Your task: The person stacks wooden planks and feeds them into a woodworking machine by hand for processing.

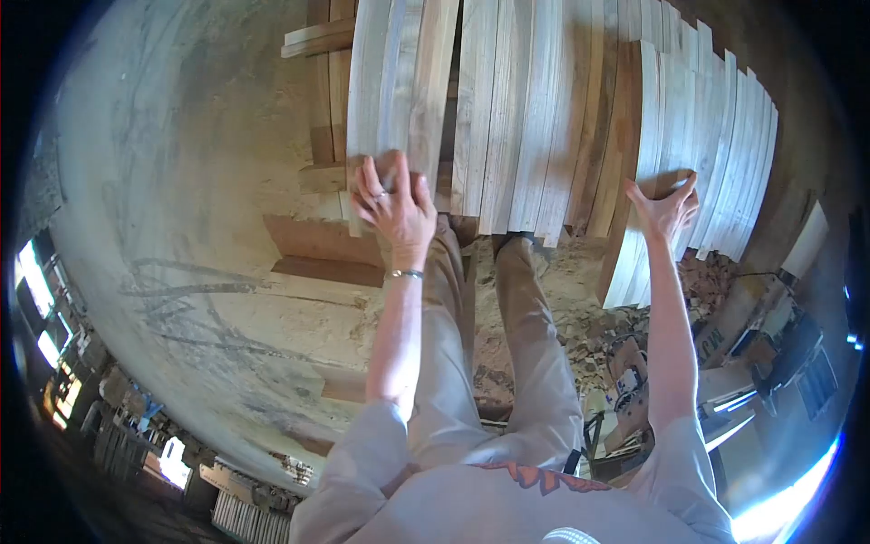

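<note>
Several long pale wooden strips (521, 118) lie side by side ahead of me, their near ends uneven. At the left, a group of wooden boards (385, 82) sits apart from them across a dark gap. My left hand (394, 207), wearing a ring and a bracelet, is curled on the near end of these boards. Over on the right, a raised layer of lighter strips (675, 118) overlaps the row. My right hand (666, 207) spans several of these strips, thumb on the left and fingers on the right. The undersides of both grips are hidden.
Darker wooden pieces (331, 118) lie beneath and beside the left boards. A brown wooden block (331, 249) is on the dusty floor nearby. Wood scraps (589, 335) litter the ground by my legs. Machinery-like clutter (761, 335) stands at the right.
</note>
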A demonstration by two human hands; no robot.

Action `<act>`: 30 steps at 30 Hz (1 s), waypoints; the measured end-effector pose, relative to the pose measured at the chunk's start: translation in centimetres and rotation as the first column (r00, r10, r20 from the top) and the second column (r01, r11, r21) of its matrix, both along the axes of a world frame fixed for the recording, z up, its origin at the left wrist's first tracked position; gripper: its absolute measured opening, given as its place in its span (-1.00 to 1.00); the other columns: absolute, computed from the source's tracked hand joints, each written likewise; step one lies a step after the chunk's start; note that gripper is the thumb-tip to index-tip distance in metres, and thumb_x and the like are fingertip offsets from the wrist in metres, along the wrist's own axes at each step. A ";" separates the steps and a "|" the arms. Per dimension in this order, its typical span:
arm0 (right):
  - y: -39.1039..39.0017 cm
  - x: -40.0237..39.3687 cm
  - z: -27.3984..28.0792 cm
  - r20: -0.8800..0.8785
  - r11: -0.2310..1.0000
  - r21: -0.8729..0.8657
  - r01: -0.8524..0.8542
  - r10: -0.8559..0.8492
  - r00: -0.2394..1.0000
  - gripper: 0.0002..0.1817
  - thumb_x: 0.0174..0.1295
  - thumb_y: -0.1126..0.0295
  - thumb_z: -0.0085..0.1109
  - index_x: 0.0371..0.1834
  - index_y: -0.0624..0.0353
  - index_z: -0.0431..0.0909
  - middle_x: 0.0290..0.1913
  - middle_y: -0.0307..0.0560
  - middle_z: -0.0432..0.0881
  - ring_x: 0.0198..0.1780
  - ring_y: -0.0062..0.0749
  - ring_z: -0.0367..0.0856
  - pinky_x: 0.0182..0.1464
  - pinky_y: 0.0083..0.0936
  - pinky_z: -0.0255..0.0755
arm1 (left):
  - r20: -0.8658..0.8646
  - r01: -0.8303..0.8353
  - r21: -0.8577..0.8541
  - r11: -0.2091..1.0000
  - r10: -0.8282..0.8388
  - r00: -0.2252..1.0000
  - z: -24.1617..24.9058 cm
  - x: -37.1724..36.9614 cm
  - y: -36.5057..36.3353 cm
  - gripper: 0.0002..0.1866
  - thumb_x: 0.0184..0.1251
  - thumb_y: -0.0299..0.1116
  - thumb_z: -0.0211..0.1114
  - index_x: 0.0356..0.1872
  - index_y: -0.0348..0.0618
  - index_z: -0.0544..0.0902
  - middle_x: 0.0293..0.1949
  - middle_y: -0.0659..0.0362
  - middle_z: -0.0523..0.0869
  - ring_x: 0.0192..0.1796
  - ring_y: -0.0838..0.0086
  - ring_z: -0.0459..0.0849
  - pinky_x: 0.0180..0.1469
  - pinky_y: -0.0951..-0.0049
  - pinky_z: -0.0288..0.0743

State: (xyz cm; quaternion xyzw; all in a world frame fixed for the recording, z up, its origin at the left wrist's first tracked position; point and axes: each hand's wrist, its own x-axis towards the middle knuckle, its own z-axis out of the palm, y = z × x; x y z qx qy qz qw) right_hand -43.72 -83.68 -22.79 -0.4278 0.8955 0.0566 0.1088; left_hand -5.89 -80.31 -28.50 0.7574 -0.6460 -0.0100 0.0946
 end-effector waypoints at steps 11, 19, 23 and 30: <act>0.2 0.0 1.1 0.066 0.995 0.074 0.073 -0.078 0.995 0.51 -0.44 -0.09 0.60 0.49 0.27 -0.32 0.28 0.29 0.08 0.33 0.12 0.09 0.34 0.08 0.02 | -0.056 -0.205 0.507 0.837 0.270 0.961 3.5 0.3 -17.2 0.49 -0.41 0.39 0.53 0.52 -0.05 -0.19 0.46 -0.34 -0.09 0.50 -0.21 -0.12 0.43 -0.29 -0.14; 8.3 -1.7 7.0 0.769 0.993 -0.055 0.109 -0.027 0.638 0.72 -0.74 -0.54 0.43 0.50 0.37 -0.16 0.34 0.31 0.14 0.40 0.12 0.13 0.42 0.00 0.08 | -0.488 0.072 0.456 0.887 0.182 0.853 5.6 5.5 -13.9 0.37 -0.31 0.01 0.65 0.48 -0.26 -0.10 0.41 -0.31 0.10 0.48 -0.09 0.03 0.46 -0.05 0.05; 14.9 0.8 17.9 0.863 0.993 -0.039 0.115 -0.024 0.505 0.70 -0.71 -0.48 0.47 0.49 0.41 -0.16 0.36 0.33 0.15 0.44 0.13 0.06 0.46 -0.01 -0.07 | -0.811 0.319 0.549 0.773 0.400 0.426 11.0 10.4 -8.5 0.12 -0.16 -0.44 0.49 0.49 -0.24 -0.01 0.23 0.01 0.45 0.17 0.29 0.51 0.15 0.34 0.51; 29.4 3.5 39.8 0.676 0.947 0.044 0.317 -0.262 0.689 0.64 -0.68 -0.35 0.53 0.52 0.29 -0.18 0.31 0.32 0.13 0.35 0.27 0.11 0.38 0.09 0.04 | -0.877 0.659 0.477 0.581 0.271 0.396 29.0 9.1 -0.9 0.20 -0.30 -0.10 0.42 0.50 -0.21 0.01 0.34 0.02 0.32 0.31 0.26 0.39 0.29 0.27 0.37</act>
